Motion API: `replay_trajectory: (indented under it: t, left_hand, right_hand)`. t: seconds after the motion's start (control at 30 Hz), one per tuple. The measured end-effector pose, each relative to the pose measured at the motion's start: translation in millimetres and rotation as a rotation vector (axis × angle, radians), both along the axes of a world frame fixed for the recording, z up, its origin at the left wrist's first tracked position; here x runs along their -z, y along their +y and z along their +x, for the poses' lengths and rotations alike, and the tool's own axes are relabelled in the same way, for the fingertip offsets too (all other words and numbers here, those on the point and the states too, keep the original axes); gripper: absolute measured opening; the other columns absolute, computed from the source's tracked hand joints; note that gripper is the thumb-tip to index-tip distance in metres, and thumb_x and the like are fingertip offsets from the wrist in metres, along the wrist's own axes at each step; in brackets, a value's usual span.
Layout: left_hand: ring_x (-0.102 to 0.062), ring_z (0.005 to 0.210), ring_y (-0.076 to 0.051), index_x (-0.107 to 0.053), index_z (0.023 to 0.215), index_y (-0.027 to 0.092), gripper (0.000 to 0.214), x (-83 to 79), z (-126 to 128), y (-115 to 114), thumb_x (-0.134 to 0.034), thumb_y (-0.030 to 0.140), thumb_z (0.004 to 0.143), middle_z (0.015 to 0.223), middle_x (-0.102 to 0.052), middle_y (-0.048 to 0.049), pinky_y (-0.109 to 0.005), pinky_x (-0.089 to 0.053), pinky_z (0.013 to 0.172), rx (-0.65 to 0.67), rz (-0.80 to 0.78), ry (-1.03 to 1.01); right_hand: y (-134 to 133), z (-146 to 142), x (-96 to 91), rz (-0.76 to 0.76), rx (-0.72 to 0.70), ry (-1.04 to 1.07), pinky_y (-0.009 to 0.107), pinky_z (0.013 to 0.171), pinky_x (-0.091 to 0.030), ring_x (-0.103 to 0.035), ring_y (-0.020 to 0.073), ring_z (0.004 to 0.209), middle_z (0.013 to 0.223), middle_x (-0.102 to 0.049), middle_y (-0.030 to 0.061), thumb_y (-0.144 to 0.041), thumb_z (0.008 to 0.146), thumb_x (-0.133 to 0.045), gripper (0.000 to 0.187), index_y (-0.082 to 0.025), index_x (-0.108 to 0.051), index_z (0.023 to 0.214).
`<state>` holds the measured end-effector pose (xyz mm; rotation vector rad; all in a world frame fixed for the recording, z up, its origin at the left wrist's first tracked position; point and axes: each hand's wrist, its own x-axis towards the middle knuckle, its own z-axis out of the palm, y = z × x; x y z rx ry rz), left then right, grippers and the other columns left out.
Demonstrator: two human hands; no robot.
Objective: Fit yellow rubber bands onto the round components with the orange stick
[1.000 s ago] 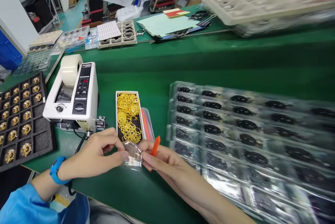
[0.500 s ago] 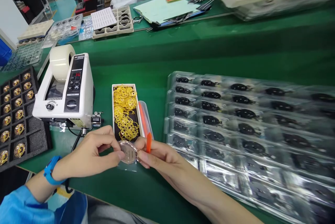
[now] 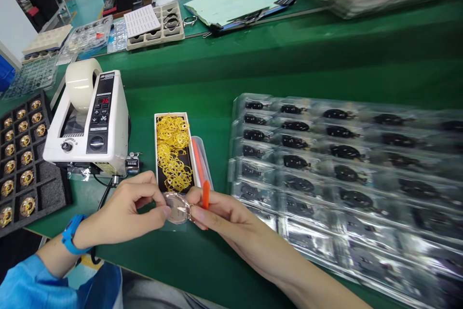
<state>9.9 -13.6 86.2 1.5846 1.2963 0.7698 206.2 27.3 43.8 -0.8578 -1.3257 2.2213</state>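
Note:
Both hands meet near the table's front edge over a small round clear part (image 3: 177,208) inside a thin transparent bag. My left hand (image 3: 132,208) pinches its left edge with thumb and fingers. My right hand (image 3: 213,215) grips its right edge and also holds a small orange stick (image 3: 206,194) that points upward. Just behind the hands lies a narrow white box (image 3: 157,154) filled with yellow rings (image 3: 173,152).
A white tape dispenser (image 3: 90,123) with a tape roll stands at the left. A black foam tray (image 3: 47,193) of gold parts lies at the far left. Clear blister trays (image 3: 343,174) of black parts cover the right. Papers and trays sit on the far bench.
The hands and the bagged part stay together; the orange stick has swung from slanting right to upright. The view has shifted a little, so everything sits slightly higher and leftward.

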Motion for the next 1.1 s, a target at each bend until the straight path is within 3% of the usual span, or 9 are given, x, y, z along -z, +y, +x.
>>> replay_trajectory:
  t: [0.33, 0.6, 0.7, 0.8, 0.93, 1.1]
  left_hand:
    - [-0.039, 0.060, -0.008, -0.053, 0.062, 0.016, 0.018, 1.1, 5.4, 0.5, -0.056, 0.013, 0.079, 0.068, -0.039, 0.0038, -0.022, -0.029, 0.053, -0.053, 0.046, 0.024]
    - [-0.043, 0.060, -0.010, -0.049, 0.072, 0.018, 0.011, 8.2, 6.2, -2.0, -0.058, 0.017, 0.078, 0.073, -0.045, 0.0029, -0.024, -0.033, 0.054, -0.195, 0.259, 0.420]
    - [-0.049, 0.064, -0.011, -0.052, 0.080, 0.018, 0.008, 6.8, 3.3, -0.1, -0.053, 0.010, 0.081, 0.074, -0.049, 0.0014, -0.024, -0.038, 0.056, -0.279, 0.456, 0.387]
    - [-0.058, 0.085, -0.016, -0.064, 0.089, 0.019, 0.009, 7.1, 2.0, 1.0, -0.057, 0.014, 0.086, 0.092, -0.060, -0.0052, -0.029, -0.048, 0.073, -0.163, 0.534, 0.200]
    - [-0.056, 0.115, -0.025, -0.071, 0.096, 0.022, 0.019, 13.9, 3.4, 1.0, -0.072, 0.031, 0.080, 0.117, -0.062, -0.0109, -0.042, -0.045, 0.098, 0.036, 0.383, 0.044]
    - [-0.055, 0.119, -0.027, -0.068, 0.094, 0.020, 0.029, 24.2, 7.6, 2.2, -0.079, 0.035, 0.071, 0.120, -0.064, -0.0121, -0.047, -0.037, 0.109, 0.128, 0.341, -0.031]
  right_hand:
    - [0.5, -0.6, -2.5, 0.048, -0.019, -0.046, 0.027, 0.059, -0.029, -0.035, 0.0127, 0.061, 0.065, -0.042, -0.0030, -0.067, 0.077, -0.063, 0.047, -0.021, -0.056, 0.073]
    - [-0.1, -4.5, -8.1, 0.215, 0.033, -0.143, 0.025, 0.059, -0.037, -0.044, 0.0134, 0.064, 0.070, -0.052, -0.0003, -0.071, 0.079, -0.057, 0.052, -0.020, -0.058, 0.074]
    - [0.3, -4.3, -4.9, 0.239, 0.034, -0.144, 0.025, 0.058, -0.037, -0.043, 0.0132, 0.063, 0.067, -0.051, -0.0007, -0.072, 0.079, -0.056, 0.053, -0.019, -0.058, 0.073]
    - [-1.8, -2.2, -0.7, 0.199, 0.012, -0.106, 0.025, 0.058, -0.036, -0.044, 0.0133, 0.062, 0.067, -0.051, -0.0008, -0.067, 0.082, -0.057, 0.048, -0.020, -0.058, 0.073]
    - [-7.7, -1.3, 3.5, 0.028, -0.018, -0.021, 0.031, 0.073, -0.044, -0.052, 0.0176, 0.071, 0.071, -0.056, 0.0012, -0.059, 0.081, -0.064, 0.037, -0.021, -0.063, 0.078]
    - [-15.1, -6.3, 8.6, -0.178, 0.018, 0.034, 0.028, 0.064, -0.040, -0.045, 0.0143, 0.062, 0.065, -0.053, -0.0009, -0.061, 0.069, -0.074, 0.042, -0.021, -0.066, 0.075]
